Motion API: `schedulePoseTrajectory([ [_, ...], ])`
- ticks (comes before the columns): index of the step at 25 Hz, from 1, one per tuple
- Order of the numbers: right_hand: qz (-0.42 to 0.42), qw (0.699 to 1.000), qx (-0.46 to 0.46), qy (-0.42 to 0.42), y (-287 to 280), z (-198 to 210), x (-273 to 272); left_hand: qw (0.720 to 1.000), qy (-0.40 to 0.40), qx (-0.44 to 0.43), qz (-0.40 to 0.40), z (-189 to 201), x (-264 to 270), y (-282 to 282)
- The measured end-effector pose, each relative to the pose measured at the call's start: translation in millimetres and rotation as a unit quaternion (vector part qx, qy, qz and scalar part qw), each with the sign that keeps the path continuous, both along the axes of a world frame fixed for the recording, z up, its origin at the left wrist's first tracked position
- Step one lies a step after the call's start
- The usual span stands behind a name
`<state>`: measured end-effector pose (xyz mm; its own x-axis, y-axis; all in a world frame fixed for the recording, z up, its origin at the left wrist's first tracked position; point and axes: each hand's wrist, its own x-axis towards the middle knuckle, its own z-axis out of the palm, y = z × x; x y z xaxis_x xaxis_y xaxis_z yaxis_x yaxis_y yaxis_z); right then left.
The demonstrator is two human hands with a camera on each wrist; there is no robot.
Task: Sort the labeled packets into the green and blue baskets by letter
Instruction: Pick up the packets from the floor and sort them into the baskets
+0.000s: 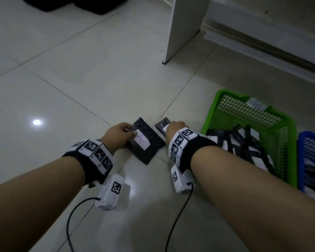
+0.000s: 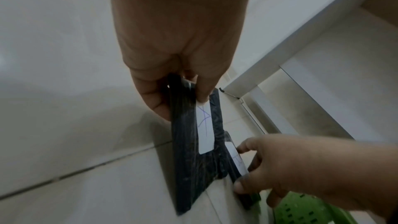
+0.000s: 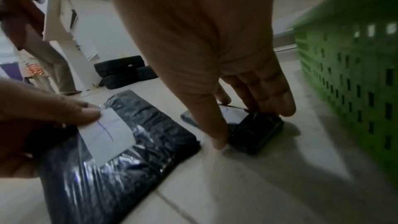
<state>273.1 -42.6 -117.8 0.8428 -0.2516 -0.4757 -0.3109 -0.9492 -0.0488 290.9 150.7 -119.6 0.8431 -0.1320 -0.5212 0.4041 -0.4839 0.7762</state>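
A large black packet with a white label marked A lies on the tiled floor. My left hand pinches its far left corner between thumb and fingers; the left wrist view shows that edge of the packet lifted. My right hand grips a smaller black packet just to the right, thumb on one side and fingers on the other. Its label is too blurred to read. The green basket at right holds several packets; the blue basket stands beyond it.
A white furniture leg stands ahead on the floor, with a low white ledge behind the baskets. Black cushions and a standing person are farther off. Cables trail from both wrist cameras.
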Motion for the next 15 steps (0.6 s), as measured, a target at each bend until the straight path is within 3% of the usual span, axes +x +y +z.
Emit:
schedulePoseTrajectory([
  [4,-0.060,0.997,-0.051,-0.018,18,-13,2,0.998,0.022,-0.031,0.050,1,-1,20],
  [6,-0.059,0.998,-0.020,0.005,18,-8,2,0.996,0.021,-0.049,0.066,7,-2,23],
  [10,-0.057,0.987,0.150,-0.026,-6,40,-5,0.994,0.010,-0.083,0.069,29,-7,12],
  [12,-0.095,0.957,0.252,-0.107,-25,68,-20,0.992,0.007,-0.108,0.058,44,-9,0],
  [13,-0.118,0.940,0.283,-0.147,-38,83,-30,0.991,0.005,-0.125,0.050,52,-9,-10],
  [15,-0.129,0.935,0.276,-0.182,-72,100,-55,0.988,0.001,-0.149,0.034,69,-10,-29],
])
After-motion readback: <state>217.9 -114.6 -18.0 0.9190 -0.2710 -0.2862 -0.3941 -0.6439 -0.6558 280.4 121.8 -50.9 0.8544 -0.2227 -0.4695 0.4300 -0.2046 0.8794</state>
